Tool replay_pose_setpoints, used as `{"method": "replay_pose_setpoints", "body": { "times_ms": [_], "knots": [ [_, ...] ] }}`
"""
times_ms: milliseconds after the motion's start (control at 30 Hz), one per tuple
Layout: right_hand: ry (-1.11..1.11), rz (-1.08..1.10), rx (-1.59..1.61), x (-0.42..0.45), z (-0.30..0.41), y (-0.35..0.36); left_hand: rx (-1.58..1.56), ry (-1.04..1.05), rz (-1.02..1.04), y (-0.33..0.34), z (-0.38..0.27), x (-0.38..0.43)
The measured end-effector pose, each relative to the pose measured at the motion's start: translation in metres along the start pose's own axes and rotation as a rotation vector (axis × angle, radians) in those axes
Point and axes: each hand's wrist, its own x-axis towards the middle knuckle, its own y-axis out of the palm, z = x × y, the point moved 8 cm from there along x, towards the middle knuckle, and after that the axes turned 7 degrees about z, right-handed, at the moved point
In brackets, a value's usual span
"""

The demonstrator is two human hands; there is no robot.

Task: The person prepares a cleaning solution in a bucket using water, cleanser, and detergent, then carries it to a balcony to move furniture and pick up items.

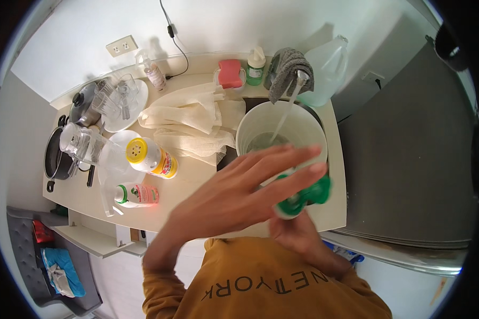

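Note:
Fingers spread, my left hand (239, 191) reaches over a green-topped container (303, 197), partly covering it; whether they touch is unclear. Below it, my right hand (295, 231) grips this container, whose body is mostly hidden. Just beyond my hands, a white bucket (245, 127) stands in the sink. Water runs into it from the faucet (302, 76), and some water lies at its bottom. Left of my hands on the counter, a white cleanser canister with a yellow shaker lid (137, 150) leans, and a pink-labelled bottle with a green cap (137, 195) lies nearer the edge.
Pale mesh cloth (183, 113) is spread left of the sink. Glasses on a white plate (141, 97), a clear pitcher (86, 145) and a black pot (54, 155) crowd the left side. A pink sponge (230, 73), soap bottle (256, 67) and large jug (323, 71) line the back.

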Motion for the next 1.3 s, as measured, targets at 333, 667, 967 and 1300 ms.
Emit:
{"method": "replay_pose_setpoints", "body": {
  "times_ms": [333,667,967,1300],
  "knots": [
    [0.611,-0.029,-0.398,0.117,-0.073,-0.069,0.154,-0.736,-0.497,-0.044,0.082,-0.136],
    [0.244,-0.058,-1.052,0.085,0.037,-0.053,0.273,-0.769,-0.857,-0.061,0.109,-0.149],
    [0.123,-0.068,-2.606,0.114,0.192,-0.119,0.206,-0.604,-0.72,-0.053,0.113,-0.135],
    [0.987,0.069,-2.968,0.209,0.209,-0.28,0.9,-0.504,-0.845,-0.045,0.045,-0.112]
  ]
}}
